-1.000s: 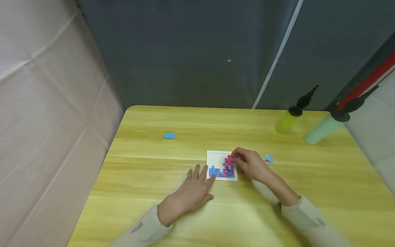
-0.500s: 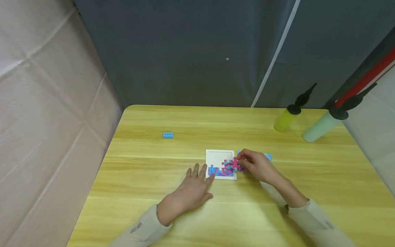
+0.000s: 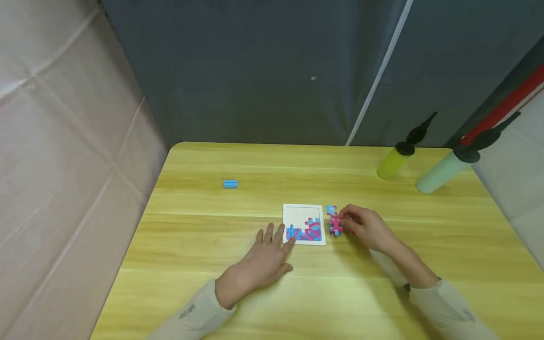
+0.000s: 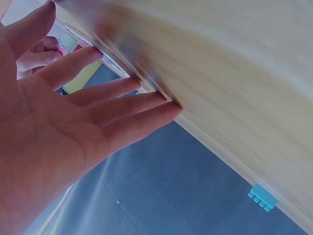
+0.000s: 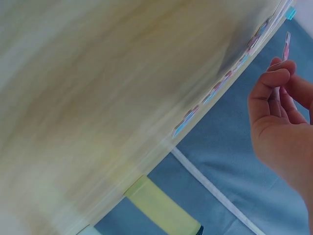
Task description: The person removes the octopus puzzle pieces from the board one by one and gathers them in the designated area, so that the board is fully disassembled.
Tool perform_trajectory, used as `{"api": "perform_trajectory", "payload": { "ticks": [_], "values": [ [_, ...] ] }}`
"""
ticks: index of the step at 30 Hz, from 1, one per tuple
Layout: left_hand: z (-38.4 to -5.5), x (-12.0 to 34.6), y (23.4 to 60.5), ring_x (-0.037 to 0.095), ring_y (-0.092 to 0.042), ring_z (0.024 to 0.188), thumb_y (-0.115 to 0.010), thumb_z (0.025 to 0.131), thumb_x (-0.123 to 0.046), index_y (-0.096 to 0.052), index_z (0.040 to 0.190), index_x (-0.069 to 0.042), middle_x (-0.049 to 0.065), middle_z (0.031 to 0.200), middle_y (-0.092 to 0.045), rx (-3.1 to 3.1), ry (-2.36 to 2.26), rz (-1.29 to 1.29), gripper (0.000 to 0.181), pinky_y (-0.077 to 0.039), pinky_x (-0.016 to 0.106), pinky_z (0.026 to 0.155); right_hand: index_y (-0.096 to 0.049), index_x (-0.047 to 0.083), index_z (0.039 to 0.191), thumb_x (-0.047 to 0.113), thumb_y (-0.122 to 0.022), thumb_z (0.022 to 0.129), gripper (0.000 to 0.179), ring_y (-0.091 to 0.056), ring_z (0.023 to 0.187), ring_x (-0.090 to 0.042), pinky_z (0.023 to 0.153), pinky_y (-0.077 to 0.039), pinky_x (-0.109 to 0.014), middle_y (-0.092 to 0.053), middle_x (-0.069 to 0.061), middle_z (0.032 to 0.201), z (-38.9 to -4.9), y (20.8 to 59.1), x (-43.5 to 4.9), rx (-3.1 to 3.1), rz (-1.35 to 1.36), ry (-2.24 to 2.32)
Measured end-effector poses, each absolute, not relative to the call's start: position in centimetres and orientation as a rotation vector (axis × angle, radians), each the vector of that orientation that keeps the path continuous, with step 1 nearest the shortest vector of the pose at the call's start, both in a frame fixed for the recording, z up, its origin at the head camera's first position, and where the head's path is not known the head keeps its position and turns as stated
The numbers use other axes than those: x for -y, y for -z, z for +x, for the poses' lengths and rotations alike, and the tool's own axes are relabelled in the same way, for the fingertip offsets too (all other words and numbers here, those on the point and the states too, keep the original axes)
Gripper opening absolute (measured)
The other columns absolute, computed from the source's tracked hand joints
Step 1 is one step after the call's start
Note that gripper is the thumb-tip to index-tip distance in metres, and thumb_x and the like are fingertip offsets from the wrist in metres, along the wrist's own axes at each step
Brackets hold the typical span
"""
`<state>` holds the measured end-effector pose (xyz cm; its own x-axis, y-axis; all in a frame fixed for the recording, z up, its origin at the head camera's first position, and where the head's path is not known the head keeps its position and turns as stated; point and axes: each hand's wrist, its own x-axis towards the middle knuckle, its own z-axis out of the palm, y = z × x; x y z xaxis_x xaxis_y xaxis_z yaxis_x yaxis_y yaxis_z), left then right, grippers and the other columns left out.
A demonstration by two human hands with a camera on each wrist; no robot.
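The right hand [image 3: 370,231] pinches a thin pink jigsaw piece with knobbed edges [image 5: 286,46] between thumb and fingers, lifted above the table in the right wrist view, just right of a white square puzzle tray [image 3: 310,243]. The left hand [image 3: 260,265], apart from the right, holds nothing; its fingers lie straight and spread, the forefinger at the tray's lower left corner. The piece looks very light and stiff, perhaps card or thin board. Its flat face may slide easily, and its narrow knobs could bend or fray, so opposite edges of its body seem the best hold. Blue, pink and purple interlocked pieces [image 3: 314,231] fill the tray's lower part. Beyond, on the yellow wood-grain table [image 3: 191,226], sits a blue studded plastic brick [image 3: 231,184].
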<state>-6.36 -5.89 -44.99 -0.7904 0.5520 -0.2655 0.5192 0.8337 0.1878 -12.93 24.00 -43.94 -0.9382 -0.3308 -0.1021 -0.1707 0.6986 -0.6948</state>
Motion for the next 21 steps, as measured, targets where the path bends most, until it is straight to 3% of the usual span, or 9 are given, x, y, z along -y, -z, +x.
{"api": "perform_trajectory", "payload": {
  "ticks": [21],
  "values": [
    [-6.5,4.0,45.6,0.050,-0.028,0.153,-0.057,0.103,-0.050,-0.038,0.161,-0.021,0.023,0.168,-0.026,-2.692,-0.199,0.878,0.068,-0.033,0.061,0.121,-0.070,0.010,0.106,0.014,-0.065,0.102,0.007,-0.054,0.071,-0.003,0.063,-0.048,-0.021,-0.067,0.000,0.085,-11.2,44.6,-29.5,-2.776,-0.335,0.961]
  ]
}}
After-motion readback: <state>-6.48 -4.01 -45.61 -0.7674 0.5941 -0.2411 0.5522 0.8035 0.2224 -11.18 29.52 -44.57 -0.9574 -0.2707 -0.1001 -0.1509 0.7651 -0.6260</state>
